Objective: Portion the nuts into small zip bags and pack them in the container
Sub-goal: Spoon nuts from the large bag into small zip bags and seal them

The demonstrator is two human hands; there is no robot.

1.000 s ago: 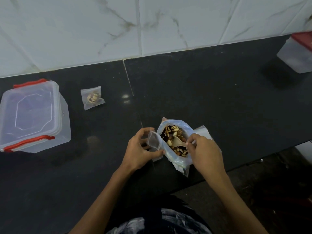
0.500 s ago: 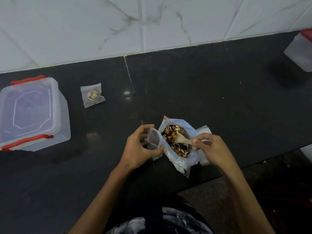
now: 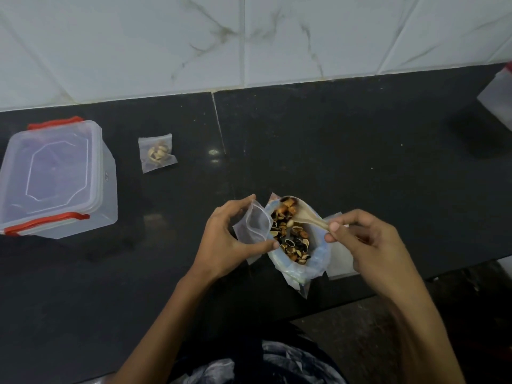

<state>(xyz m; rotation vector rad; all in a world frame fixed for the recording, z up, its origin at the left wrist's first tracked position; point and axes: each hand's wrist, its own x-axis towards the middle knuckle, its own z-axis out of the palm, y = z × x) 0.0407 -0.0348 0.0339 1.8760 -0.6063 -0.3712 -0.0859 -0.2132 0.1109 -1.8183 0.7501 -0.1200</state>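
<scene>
A large clear bag of mixed nuts (image 3: 293,239) stands open near the counter's front edge. My left hand (image 3: 224,239) holds a small empty zip bag (image 3: 253,224) open beside the big bag's left rim. My right hand (image 3: 365,242) pinches the handle of a pale wooden spoon (image 3: 307,217), whose bowl carries nuts at the far rim of the big bag. One filled small zip bag (image 3: 156,153) lies flat further back on the left. A clear lidded container (image 3: 52,176) with red clips stands at the far left.
The black stone counter (image 3: 332,151) runs back to a white marble-tiled wall (image 3: 249,37). Spare flat bags (image 3: 340,261) lie under my right hand. Another clear box with a red lid (image 3: 498,90) sits at the right edge. The floor shows below the counter's front edge.
My right hand has lifted the spoon out of the nuts and drawn back to the right, the loaded bowl now at the bag's far rim. My left hand still holds the small bag open.
</scene>
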